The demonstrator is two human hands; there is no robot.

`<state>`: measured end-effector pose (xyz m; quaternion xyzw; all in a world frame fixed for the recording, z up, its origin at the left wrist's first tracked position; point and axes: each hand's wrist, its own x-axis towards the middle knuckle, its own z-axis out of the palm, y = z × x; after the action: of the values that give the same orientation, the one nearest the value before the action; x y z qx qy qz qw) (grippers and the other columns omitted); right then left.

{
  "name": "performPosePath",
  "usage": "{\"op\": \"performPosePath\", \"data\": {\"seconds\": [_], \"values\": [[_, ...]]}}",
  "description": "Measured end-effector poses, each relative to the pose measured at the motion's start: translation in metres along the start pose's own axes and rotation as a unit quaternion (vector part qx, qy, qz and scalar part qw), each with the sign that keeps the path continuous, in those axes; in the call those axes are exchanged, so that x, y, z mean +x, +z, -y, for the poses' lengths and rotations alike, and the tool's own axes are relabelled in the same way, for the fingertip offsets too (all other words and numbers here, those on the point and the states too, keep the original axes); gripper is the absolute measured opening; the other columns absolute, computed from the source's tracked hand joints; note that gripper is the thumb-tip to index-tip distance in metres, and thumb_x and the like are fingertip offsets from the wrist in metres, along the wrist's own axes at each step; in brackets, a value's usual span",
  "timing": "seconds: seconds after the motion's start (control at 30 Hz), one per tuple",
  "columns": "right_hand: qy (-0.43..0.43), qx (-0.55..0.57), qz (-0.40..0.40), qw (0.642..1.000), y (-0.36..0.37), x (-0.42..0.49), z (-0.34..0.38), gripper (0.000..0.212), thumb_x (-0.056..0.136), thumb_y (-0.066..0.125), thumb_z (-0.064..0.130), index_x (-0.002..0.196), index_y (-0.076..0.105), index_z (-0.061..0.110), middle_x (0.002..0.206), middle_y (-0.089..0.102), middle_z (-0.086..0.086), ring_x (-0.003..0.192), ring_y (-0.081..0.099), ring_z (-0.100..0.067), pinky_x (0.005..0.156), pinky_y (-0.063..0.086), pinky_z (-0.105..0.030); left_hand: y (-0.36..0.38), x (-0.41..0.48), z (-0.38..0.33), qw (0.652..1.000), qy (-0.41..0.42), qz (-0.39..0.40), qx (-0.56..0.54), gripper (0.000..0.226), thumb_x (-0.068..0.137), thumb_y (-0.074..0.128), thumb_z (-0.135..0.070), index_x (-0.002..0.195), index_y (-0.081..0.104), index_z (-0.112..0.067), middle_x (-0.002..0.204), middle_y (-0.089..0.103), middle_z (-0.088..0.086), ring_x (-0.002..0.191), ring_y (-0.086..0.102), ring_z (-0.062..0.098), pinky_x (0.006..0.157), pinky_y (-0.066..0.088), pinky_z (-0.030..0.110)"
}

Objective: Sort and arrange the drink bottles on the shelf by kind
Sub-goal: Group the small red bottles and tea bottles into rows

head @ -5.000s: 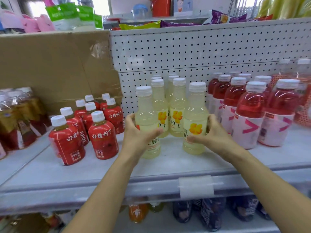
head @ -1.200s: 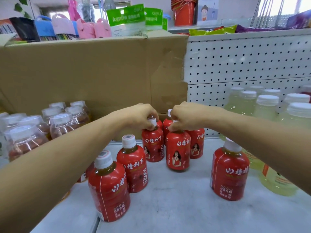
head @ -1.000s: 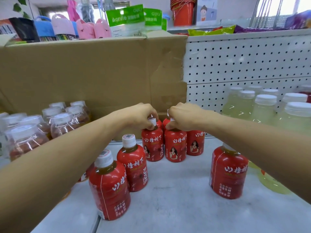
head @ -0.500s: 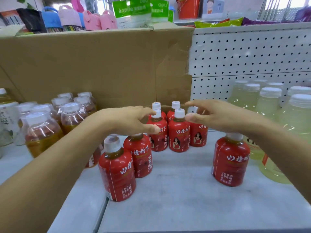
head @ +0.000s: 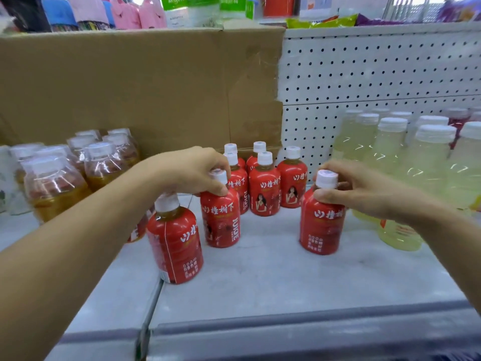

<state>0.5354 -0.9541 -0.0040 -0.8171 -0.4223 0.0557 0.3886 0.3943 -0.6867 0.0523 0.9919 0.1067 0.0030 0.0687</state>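
On the shelf [head: 260, 280], our left hand [head: 191, 173] grips the left red bottle [head: 221, 222] at its cap, our right hand [head: 364, 191] the right red bottle [head: 321, 230]; we judge them heavy, stiff, slick, best held at the neck.

We record a pale grey metal shelf [head: 260, 277] in two panels that meet at a seam [head: 153, 295]. Back centre: a tight cluster of small red-labelled plastic bottles with white caps [head: 264, 188]. Further forward and apart from each other stand a left red bottle [head: 221, 220] and a right red bottle [head: 321, 225]; a third red bottle [head: 177, 243] stands at the seam. Left panel: amber-filled clear plastic bottles [head: 52, 188]. Far right: tall pale yellow plastic bottles [head: 429, 165].
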Motion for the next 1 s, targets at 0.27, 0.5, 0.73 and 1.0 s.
{"op": "performPosePath", "data": {"seconds": [0.27,0.5,0.73,1.0], "values": [[0.029,-0.385,-0.104,0.917,0.037,0.029,0.051,0.061,0.072,0.048,0.085,0.073,0.042,0.024,0.072,0.050,0.010,0.072,0.052,-0.020,0.057,0.033,-0.029,0.011,0.011,-0.012,0.999,-0.001,-0.043,-0.013,0.029,0.085,0.072,-0.047,0.103,0.059,-0.028,0.089,0.071,0.000,0.066,0.073,0.017,0.074,0.060,0.039],[-0.073,-0.138,0.043,0.987,0.010,0.022,0.033,0.018,0.086,0.070,0.037,0.100,0.061,0.033,0.098,0.065,0.011,0.087,0.061,-0.008,0.075,0.050,-0.026,0.016,0.007,-0.010,0.998,-0.002,-0.061,0.006,0.037,0.090,0.067,-0.047,0.120,0.058,-0.027,0.088,0.064,-0.006,0.067,0.067,0.017,0.064,0.053,0.030],[-0.056,-0.119,-0.045,0.990,0.036,0.036,0.026,0.039,0.079,0.072,0.053,0.096,0.057,0.022,0.090,0.062,0.006,0.079,0.059,-0.011,0.071,0.051,-0.035,0.019,0.006,-0.011,0.998,-0.014,-0.058,-0.002,0.040,0.091,0.065,-0.047,0.125,0.054,-0.029,0.110,0.061,-0.004,0.081,0.060,0.014,0.072,0.048,0.034],[-0.056,-0.040,-0.015,0.998,0.039,0.031,0.017,0.038,0.079,0.077,0.044,0.110,0.059,0.032,0.100,0.065,0.017,0.086,0.061,0.004,0.069,0.045,-0.018,0.022,0.004,-0.013,0.998,0.013,-0.050,-0.024,0.061,0.076,0.083,-0.043,0.126,0.051,-0.031,0.107,0.062,-0.004,0.092,0.060,0.018,0.083,0.053,0.039]]}}
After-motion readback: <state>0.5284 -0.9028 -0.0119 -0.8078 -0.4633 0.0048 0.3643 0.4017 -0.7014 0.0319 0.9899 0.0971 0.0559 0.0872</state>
